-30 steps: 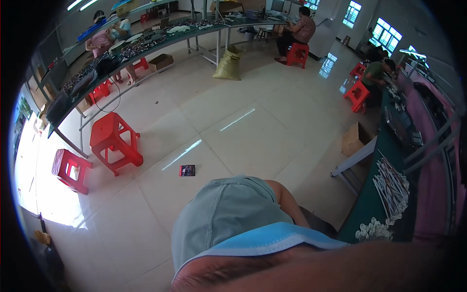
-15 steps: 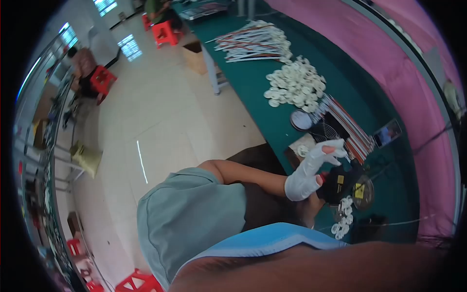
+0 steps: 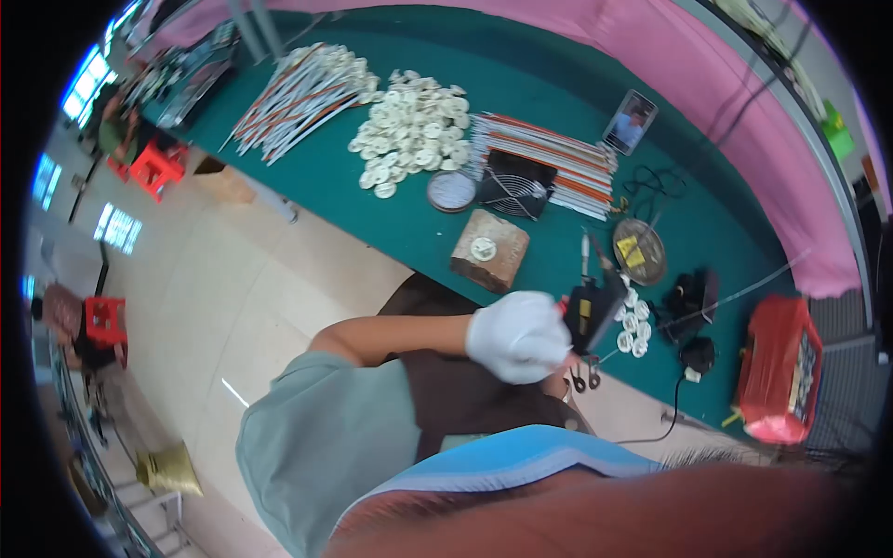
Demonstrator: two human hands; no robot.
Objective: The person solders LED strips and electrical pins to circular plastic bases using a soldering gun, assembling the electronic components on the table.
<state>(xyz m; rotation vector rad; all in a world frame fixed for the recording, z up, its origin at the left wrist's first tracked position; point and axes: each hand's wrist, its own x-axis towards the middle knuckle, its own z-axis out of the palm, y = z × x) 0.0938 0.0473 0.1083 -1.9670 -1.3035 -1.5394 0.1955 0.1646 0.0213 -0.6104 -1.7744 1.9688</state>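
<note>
My left hand [image 3: 521,339], in a white glove, is curled closed beside a black soldering gun [image 3: 586,314] with a yellow label and a red part. Its fingertips are turned away, so what they hold is hidden. Of my right hand [image 3: 561,379], only a little skin shows below the gun, apparently gripping it; the glove and tool cover the rest. The gun's thin tip points away from me over the green table. Several white ring-shaped pieces [image 3: 634,325] lie right of it. One round white piece [image 3: 483,248] rests on a brown block [image 3: 502,270].
On the green table [image 3: 326,200] lie a heap of round white pieces [image 3: 409,130], white and orange strips [image 3: 298,98], a black fan [image 3: 517,184], a round tin [image 3: 451,191], a phone [image 3: 630,121], and a dish [image 3: 642,249]. A red container [image 3: 777,367] stands right. Two people sit left.
My view has swung right, bringing the red container into sight. The gloved left hand was spread with fingers raised; now it is closed and lower, beside the soldering gun.
</note>
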